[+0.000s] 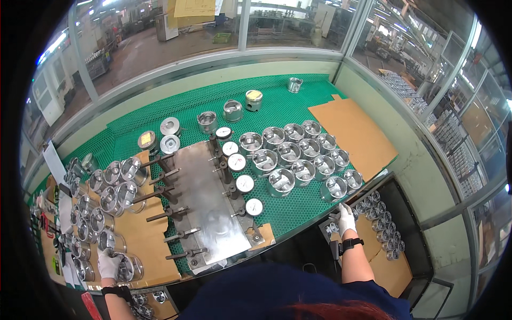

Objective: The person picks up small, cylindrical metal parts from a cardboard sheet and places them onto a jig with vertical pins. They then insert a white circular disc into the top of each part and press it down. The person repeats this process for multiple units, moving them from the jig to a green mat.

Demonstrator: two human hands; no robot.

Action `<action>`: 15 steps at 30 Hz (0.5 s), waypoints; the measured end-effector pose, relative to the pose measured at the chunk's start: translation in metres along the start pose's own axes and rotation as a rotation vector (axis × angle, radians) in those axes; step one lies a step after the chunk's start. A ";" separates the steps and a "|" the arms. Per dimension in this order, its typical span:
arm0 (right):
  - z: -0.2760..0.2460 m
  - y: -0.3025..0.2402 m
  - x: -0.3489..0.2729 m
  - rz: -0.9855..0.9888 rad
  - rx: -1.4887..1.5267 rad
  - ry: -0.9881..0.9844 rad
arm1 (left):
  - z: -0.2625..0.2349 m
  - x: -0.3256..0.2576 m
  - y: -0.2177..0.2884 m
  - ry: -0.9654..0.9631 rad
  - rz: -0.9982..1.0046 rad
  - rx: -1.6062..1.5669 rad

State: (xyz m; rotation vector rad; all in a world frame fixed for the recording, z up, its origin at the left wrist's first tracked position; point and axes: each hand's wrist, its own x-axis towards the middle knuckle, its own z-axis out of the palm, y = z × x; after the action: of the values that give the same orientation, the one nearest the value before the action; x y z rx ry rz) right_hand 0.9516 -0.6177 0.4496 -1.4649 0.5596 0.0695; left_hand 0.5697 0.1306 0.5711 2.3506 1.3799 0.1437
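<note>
Working a piston gauging bench, by the look of it. Green mesh bench top (298,101) fills the middle of the frame, windows along the top edge. Steel gauge fixture plate (205,197) sits centre, slightly left, with a row of dial gauges (245,183) down its right edge and rod-like stops (162,194) on its left. Cardboard sheet (349,130) lies upper right, bare. Block of finished-looking pistons (298,160) stands in rows right of the gauges, crowns down. Second batch of pistons (98,205) lies on cardboard at left, tipped on their sides.

Left hand (108,264), white glove, lower left: wrapped over the piston (128,266) at the near end of the left batch, grasping it. Right hand (345,217), white glove, lower right: resting at the bench's front edge, just under the nearest piston (335,188) of the right block, above a lower tray of pistons (381,224). Whether its fingers clamp anything, I cannot tell.

Judgement: pick-up stage, left part in hand, nothing on the fixture. Next move calls for lifting that piston clear of its neighbours and seating it square against the stops.
</note>
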 end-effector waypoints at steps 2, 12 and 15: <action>0.000 0.002 0.003 0.008 0.010 -0.014 | 0.010 0.000 0.004 0.046 0.105 0.038; 0.048 -0.048 0.021 -0.295 -0.063 -0.189 | 0.033 -0.025 0.060 0.454 0.362 0.243; 0.096 -0.097 -0.032 -0.255 -0.132 -0.224 | 0.009 -0.083 0.100 0.090 0.305 0.159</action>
State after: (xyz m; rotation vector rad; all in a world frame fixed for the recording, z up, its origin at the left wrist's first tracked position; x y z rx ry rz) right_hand 0.9901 -0.5301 0.5515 -1.6219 0.1868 0.0691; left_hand 0.6112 0.0142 0.6123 2.7081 1.0975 0.2366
